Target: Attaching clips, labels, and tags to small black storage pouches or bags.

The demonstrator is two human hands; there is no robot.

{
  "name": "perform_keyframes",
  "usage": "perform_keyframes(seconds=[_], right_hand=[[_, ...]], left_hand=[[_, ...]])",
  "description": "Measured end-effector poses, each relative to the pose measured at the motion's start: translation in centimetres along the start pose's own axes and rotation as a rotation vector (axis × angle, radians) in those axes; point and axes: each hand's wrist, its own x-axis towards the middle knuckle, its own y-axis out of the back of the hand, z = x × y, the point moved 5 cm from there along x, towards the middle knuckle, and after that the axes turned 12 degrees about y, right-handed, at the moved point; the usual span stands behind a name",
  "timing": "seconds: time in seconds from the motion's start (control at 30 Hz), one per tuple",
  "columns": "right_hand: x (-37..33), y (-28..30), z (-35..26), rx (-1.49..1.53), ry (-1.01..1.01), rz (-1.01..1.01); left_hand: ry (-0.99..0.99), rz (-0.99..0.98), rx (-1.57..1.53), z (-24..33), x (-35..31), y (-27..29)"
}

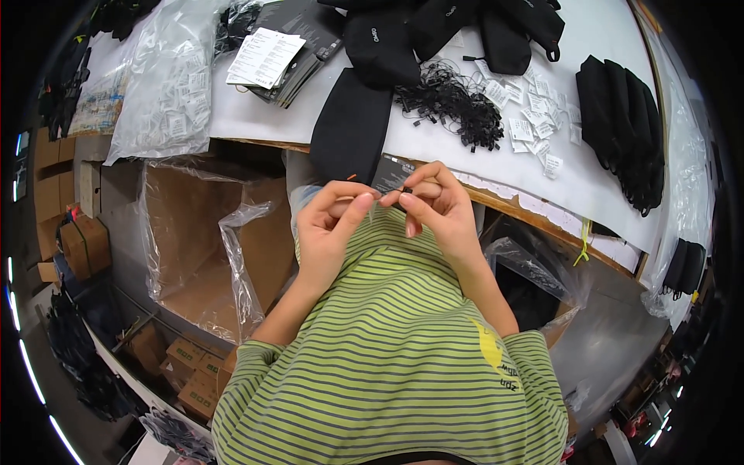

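Note:
At the table's front edge, my left hand [329,225] and my right hand [443,213] meet fingertip to fingertip, both pinched. A small black piece [407,190], like the end of a tag string, shows between my right finger and thumb. Whatever the left fingertips pinch is too small to make out. Just behind the fingers is a dark printed hang tag [397,169], partly covered by them. Next to it a flat black fabric pouch [353,124] hangs over the edge, with a small orange bit [352,177] near its lower end.
Beyond my hands lie a heap of black tag strings [457,105], scattered white labels [535,116] and several black pouches [380,46]. A stack of cards [267,58] sits left; folded black pieces [620,132] lie right. Plastic-lined cartons [201,248] stand below the table [263,116].

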Motion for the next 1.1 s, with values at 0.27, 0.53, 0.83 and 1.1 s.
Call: perform_keyframes(seconds=[0.27, 0.53, 0.83, 1.1], right_hand=[[-0.4, 1.1, 1.2, -0.077, -0.038, 0.114], [-0.4, 1.0, 1.4, -0.080, -0.041, 0.120], [-0.5, 0.8, 1.4, -0.072, -0.062, 0.154], [-0.4, 1.0, 0.7, -0.303, 0.179, 0.094]], left_hand=[[0.001, -0.025, 0.188, -1.1, 0.3, -0.9], [-0.025, 0.005, 0.317, -0.8, 0.4, -0.8], [-0.026, 0.027, 0.289, -0.7, 0.5, -0.9], [-0.191, 0.038, 0.474, -0.1, 1.1, -0.3]])
